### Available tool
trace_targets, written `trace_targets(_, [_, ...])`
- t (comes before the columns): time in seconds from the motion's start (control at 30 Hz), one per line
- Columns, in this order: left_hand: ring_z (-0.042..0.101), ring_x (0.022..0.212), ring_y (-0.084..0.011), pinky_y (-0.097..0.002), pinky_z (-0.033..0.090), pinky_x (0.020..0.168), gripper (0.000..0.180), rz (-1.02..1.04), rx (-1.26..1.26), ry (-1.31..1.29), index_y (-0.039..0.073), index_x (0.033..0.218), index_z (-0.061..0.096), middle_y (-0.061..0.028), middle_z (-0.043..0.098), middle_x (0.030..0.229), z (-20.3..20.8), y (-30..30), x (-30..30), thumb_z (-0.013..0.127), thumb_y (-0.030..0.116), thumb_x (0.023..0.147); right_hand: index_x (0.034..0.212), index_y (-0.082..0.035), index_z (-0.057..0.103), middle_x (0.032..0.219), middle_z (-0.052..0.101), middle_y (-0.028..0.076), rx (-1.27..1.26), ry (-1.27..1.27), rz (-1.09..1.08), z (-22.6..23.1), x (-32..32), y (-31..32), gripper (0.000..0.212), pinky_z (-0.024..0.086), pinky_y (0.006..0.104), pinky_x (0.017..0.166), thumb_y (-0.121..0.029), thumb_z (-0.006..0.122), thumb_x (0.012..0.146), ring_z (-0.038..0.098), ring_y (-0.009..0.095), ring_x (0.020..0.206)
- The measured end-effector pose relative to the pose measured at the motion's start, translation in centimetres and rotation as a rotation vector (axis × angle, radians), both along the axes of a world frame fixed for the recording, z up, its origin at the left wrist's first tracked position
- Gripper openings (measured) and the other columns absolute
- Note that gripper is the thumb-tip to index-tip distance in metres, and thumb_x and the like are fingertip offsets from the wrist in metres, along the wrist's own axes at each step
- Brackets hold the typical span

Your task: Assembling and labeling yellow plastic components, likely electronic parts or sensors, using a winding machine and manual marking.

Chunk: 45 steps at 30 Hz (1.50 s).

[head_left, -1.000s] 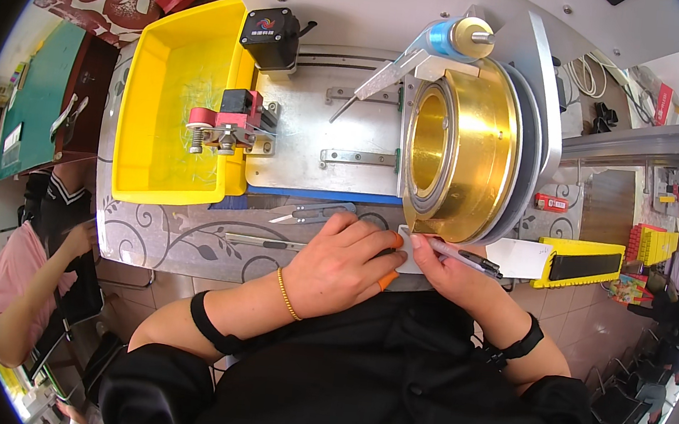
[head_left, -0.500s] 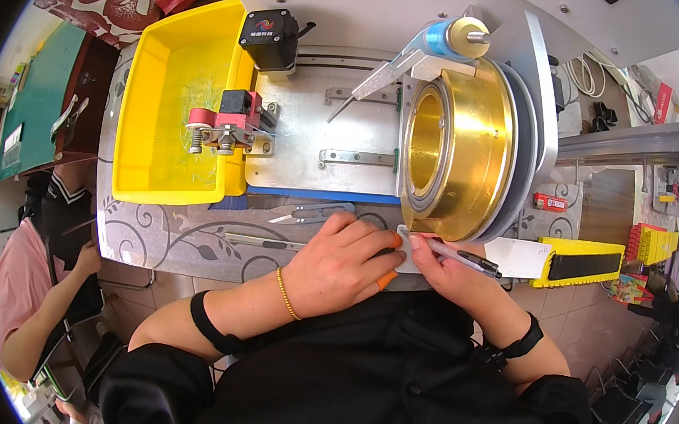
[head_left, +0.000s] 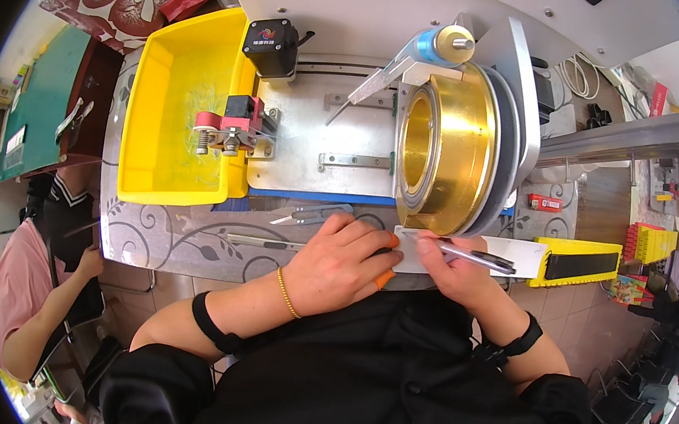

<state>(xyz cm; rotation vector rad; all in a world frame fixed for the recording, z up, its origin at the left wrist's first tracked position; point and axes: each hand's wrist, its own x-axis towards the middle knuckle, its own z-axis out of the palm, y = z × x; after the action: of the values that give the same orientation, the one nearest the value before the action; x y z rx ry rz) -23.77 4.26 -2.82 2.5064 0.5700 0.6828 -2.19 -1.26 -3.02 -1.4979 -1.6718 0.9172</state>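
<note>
My right hand (head_left: pixel 460 272) pinches a slim pen (head_left: pixel 473 255) with a pale barrel and dark end. Its tip points left, at the left end of a white paper strip (head_left: pixel 514 255) on the table. Across that left end lie the fingers of my left hand (head_left: pixel 342 261), slightly bent and resting on the surface. Two of its fingertips wear orange covers. Left of this hand is a thin metal-coloured knife-like tool (head_left: pixel 265 242). Grey thread snips (head_left: pixel 314 213) lie just beyond the knuckles. A large gold tape-like roll (head_left: pixel 459 154) on a machine stands beyond the strip.
A yellow bin (head_left: pixel 189 103) with clear strands stands left of the machine's metal plate (head_left: pixel 356 138). Under the paper's right end is a yellow-and-black holder (head_left: pixel 580 265). A small red box (head_left: pixel 546 203) lies nearby. A person in pink (head_left: pixel 39 278) sits at the left.
My right hand has shifted slightly and the pen lies flatter, its tip farther left. The left hand stays on the paper. The camera view has moved a little.
</note>
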Motion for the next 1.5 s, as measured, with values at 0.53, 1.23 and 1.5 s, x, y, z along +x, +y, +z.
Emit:
trace_targets(0.53, [0.059,0.081,-0.0214,-0.0335,0.042,0.075,0.028,0.009,0.042,-0.082,0.01,0.098,0.068,-0.0046,0.064,0.097,-0.2,-0.3,-0.1,0.076,0.011,0.072,0.098,-0.014,0.067,0.083,0.06,0.004,0.381,-0.378,0.197,2.9,4.7,-4.2,0.035,0.046,0.0346,0.07,-0.009,0.08,0.066,0.057,0.025,0.077])
trace_targets(1.23, [0.063,0.088,-0.0255,-0.0366,0.048,0.077,0.029,0.087,0.033,-0.034,0.009,0.104,0.066,-0.0081,0.066,0.096,0.1,-0.9,0.1,0.072,0.011,0.076,0.106,-0.005,0.064,0.101,0.063,0.015,0.305,-0.558,-0.338,4.7,23.9,1.2,0.027,0.048,0.0386,0.081,-0.007,0.069,0.08,0.06,0.035,0.094])
trace_targets(1.5, [0.061,0.09,-0.0239,-0.0354,0.048,0.078,0.027,0.119,0.116,-0.062,0.01,0.107,0.064,-0.006,0.063,0.101,-0.9,-1.5,-0.2,0.069,0.015,0.081,0.101,-0.003,0.066,0.094,0.067,0.023,-0.077,-0.919,-0.479,4.4,26.3,3.3,0.036,0.049,0.0477,0.08,-0.033,0.07,0.081,0.063,0.042,0.091])
